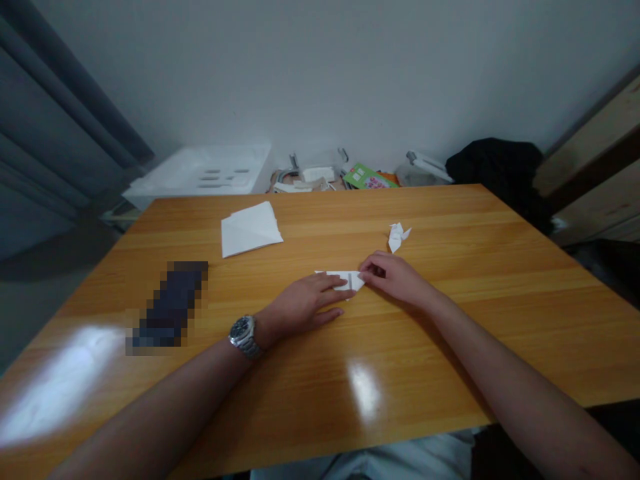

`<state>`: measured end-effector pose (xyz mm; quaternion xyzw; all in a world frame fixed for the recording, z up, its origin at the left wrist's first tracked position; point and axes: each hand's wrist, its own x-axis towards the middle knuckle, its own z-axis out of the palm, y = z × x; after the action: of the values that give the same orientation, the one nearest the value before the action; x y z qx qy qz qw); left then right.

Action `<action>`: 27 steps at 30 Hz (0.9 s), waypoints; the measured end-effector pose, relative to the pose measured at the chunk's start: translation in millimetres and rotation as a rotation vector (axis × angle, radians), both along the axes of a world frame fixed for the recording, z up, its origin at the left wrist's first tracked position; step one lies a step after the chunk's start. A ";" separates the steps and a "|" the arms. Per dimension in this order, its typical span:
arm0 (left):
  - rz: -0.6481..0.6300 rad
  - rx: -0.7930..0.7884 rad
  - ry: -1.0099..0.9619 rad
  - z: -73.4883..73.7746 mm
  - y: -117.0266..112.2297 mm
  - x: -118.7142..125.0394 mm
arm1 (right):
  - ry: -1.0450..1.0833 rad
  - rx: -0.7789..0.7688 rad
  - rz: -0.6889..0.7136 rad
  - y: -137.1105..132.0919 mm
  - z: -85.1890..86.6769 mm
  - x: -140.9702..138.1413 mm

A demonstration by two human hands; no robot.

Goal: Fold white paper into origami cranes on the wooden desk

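Observation:
A small folded white paper piece [345, 280] lies on the wooden table [450, 320] near its middle. My left hand [305, 305], with a metal watch on the wrist, lies flat on the paper's left part with fingers stretched out. My right hand [393, 277] has its fingers curled and pinches the paper's right end. A finished small white folded paper figure [397, 236] sits just beyond my right hand. A larger creased white paper sheet [250, 229] lies farther back to the left.
A blurred dark flat object [170, 305] lies on the table's left side. Behind the table's far edge are a white plastic bin [200, 175], a green booklet [369, 177], clutter and a black cloth bundle [495, 167]. A wooden cabinet [595, 167] stands at right.

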<state>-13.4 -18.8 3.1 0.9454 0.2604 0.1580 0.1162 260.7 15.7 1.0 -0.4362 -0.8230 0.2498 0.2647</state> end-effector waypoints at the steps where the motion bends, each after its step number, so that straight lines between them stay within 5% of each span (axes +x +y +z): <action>1: 0.004 -0.002 -0.001 0.0 -0.1 -0.2 | -0.005 0.007 -0.017 -0.1 -0.4 -1.6; 10: 0.016 0.004 -0.015 -0.3 -0.5 0.0 | -0.062 0.044 -0.157 -1.0 -2.9 -12.9; 27: 0.036 0.034 -0.009 -0.9 -0.1 1.5 | -0.140 0.095 -0.198 -4.5 -5.1 -16.5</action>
<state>-11.9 -18.8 2.2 0.9416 0.2742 0.1688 0.0984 244.2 11.2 -4.1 -0.5189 -0.8031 0.1521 0.2503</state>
